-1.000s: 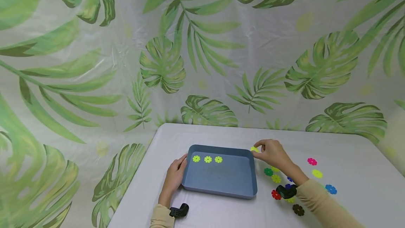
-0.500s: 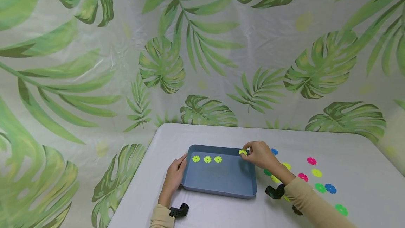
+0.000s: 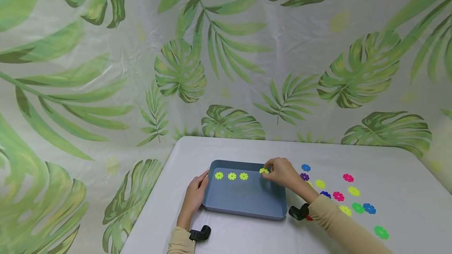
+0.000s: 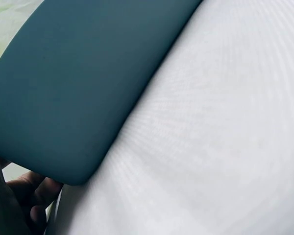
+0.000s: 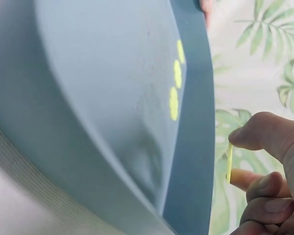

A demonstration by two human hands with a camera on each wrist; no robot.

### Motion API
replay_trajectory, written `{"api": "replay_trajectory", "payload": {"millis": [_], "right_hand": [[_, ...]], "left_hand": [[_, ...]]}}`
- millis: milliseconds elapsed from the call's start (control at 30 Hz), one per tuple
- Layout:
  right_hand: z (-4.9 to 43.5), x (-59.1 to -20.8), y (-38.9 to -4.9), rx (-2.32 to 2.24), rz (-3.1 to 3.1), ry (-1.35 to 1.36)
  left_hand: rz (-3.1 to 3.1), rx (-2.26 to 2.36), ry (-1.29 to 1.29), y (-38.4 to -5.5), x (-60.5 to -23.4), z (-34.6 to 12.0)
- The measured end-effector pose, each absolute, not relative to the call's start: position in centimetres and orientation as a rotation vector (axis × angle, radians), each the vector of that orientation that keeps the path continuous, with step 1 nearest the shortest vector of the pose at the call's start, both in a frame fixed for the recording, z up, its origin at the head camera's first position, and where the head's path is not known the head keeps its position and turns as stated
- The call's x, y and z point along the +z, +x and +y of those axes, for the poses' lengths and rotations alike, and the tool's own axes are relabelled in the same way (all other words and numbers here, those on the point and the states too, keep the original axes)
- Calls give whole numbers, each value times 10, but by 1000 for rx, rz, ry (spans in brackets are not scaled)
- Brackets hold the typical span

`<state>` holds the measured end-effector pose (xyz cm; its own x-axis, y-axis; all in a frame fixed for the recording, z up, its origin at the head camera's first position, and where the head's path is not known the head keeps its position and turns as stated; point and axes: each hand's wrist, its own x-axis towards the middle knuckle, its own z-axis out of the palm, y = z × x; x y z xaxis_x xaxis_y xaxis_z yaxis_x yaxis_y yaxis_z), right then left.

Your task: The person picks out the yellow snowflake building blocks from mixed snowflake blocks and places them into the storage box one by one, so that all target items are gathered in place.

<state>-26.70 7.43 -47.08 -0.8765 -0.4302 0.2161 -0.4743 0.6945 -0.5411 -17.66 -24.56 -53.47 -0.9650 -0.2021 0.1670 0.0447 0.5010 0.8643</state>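
A blue-grey rectangular tray [image 3: 243,197] stands on the white table. Inside, near its far wall, lie three yellow notched plastic discs in a row, one of them a disc [image 3: 243,176] nearest the middle. My left hand [image 3: 195,194] holds the tray's left side; in the left wrist view its curled fingers [image 4: 32,188] are at the tray's corner, partly dark. My right hand [image 3: 283,172] pinches another yellow disc [image 3: 263,171] above the tray's far right part. The right wrist view shows this disc [image 5: 230,163] edge-on between thumb and finger.
Several loose notched discs are scattered right of the tray, among them a pink disc [image 3: 348,178], a blue disc [image 3: 369,208] and a green disc [image 3: 381,232]. Some are partly hidden by the right arm. A leaf-patterned curtain [image 3: 233,69] hangs behind the table.
My right hand has moved left with the pinched yellow disc, from beyond the tray's right edge to over the tray. The left hand and the three discs have stayed put.
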Motion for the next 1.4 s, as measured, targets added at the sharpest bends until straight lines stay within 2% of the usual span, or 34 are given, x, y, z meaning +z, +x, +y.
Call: {"api": "replay_trajectory", "payload": {"millis": [600,1400], "right_hand": [[61,-481,-270,863,-2871,773],[47,-463,-278,699,-2928,849]], "left_hand": [[-2498,-1443,141,-177,-532,-246],[-2498,-1423,134,-177,-533,-246]]}}
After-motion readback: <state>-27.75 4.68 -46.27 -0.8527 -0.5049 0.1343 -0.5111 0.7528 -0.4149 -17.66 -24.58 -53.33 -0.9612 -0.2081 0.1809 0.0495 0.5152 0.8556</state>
